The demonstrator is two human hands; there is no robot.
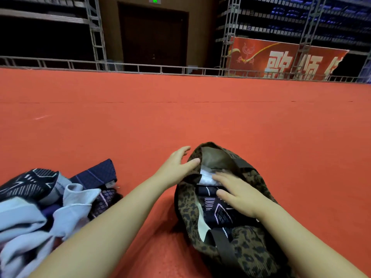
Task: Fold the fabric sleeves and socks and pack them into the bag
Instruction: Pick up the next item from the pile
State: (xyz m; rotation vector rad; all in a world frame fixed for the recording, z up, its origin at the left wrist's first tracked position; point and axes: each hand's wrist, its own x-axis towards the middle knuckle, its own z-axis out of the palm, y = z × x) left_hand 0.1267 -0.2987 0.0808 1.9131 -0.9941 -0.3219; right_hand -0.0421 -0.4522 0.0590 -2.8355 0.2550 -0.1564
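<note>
**Bag mouth may slump while the pile waits**

Nearest to me, at the lower left, I see the loose heap of pale blue and dark navy patterned fabric sleeves and socks [46,199], unfolded and tumbled together on the red carpeted floor [180,121]. I judge most of the job sits there, and the risk is that pieces get dragged out in a tangle and go in unfolded.

To the right of it lies the soft leopard-print fabric bag with dark webbing straps [247,249], its mouth open toward me. My right hand [239,194] lies flat inside the opening, fingers straight and holding nothing, pressing on a dark folded piece with pink line pattern [215,212]; a white folded piece [206,177] sits just beyond it, deeper in. The bag is limp, so if I press too hard the stack could slide sideways or unfold.

My left hand [177,166] is at the far left rim of the bag, fingers spread and relaxed, thumb touching the edge; I cannot tell whether it really props the rim. If it leaves, I expect the mouth to collapse over the contents, and a strap could fall across the opening.

Further off, only a metal rail [140,67] and a red banner [281,61].
</note>
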